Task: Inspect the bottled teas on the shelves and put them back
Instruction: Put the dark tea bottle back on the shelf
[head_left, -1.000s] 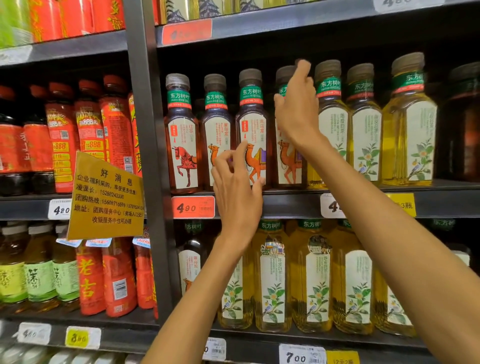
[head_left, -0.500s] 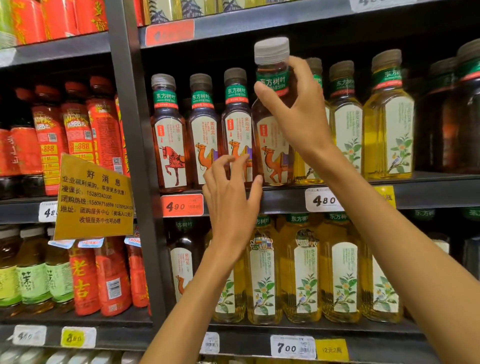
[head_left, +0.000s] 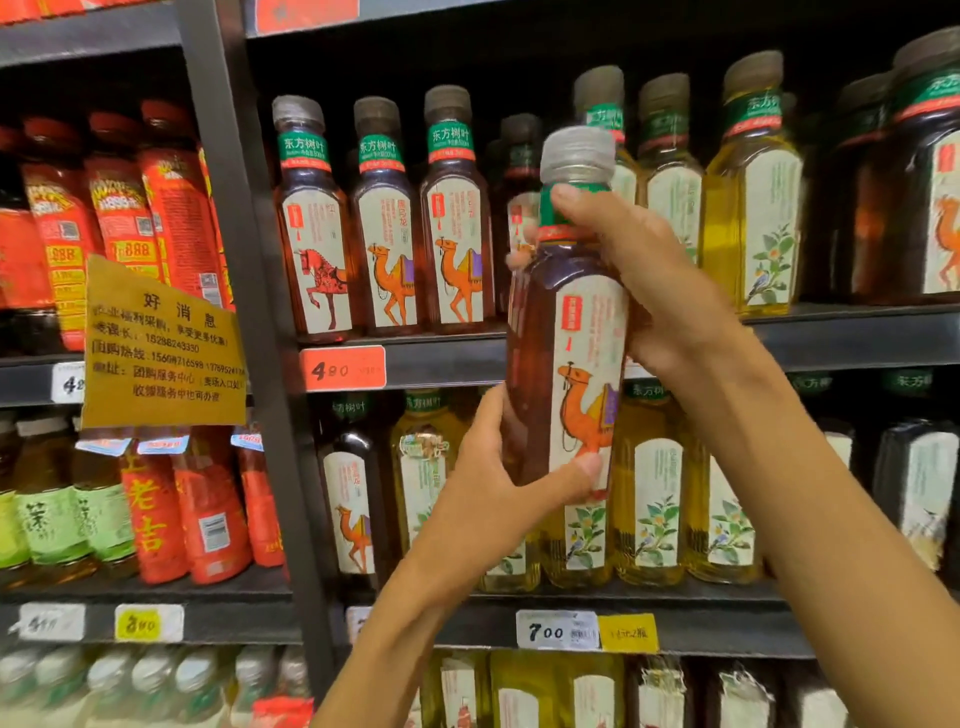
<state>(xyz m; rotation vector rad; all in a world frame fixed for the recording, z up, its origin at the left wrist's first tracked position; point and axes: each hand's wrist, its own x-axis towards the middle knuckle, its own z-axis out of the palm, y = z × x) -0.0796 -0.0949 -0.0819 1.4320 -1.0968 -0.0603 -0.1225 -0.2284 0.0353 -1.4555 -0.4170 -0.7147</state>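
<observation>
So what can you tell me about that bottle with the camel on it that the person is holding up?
The camel bottle is clear plastic by the look of it, filled with dark reddish-brown tea, with a ribbed grey cap, a green neck band and a pale label bearing an orange camel. It is off the shelf, held roughly upright in front of the rows. The right hand grips its neck and shoulder; the left hand holds its lower part, thumb across the label.

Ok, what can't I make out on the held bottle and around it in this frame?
- Bottle neck band: head view, the right hand covers it.
- Label small print: head view, blurred and too small to read.
- Bottle base: head view, the left hand wraps it.
- Its slot on the shelf: head view, bottle and right hand block it.
- Price tag behind the right wrist: head view, mostly covered.
</observation>
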